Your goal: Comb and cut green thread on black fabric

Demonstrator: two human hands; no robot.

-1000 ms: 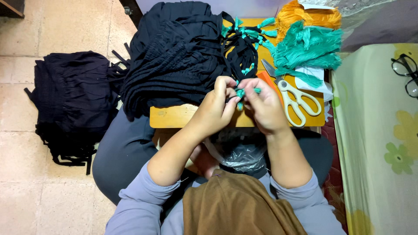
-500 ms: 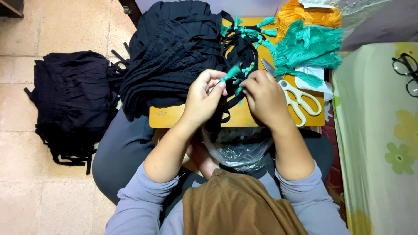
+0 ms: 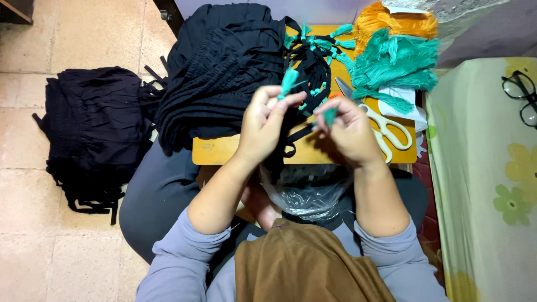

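Hands work over the counter (image 3: 224,151): left hand (image 3: 263,126) pinches a teal tassel (image 3: 289,82) upright, right hand (image 3: 349,131) clenches another tassel (image 3: 330,116), black cord (image 3: 293,134) between them for tying.

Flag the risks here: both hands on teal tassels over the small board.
1. The scissors lie open-bladed just beside the right hand; a sideways move could catch the blades.
2. The black fabric pile overhangs the wooden board; it may slide off.
3. The black cord between the hands crosses other tasselled cords; tangling looks likely.
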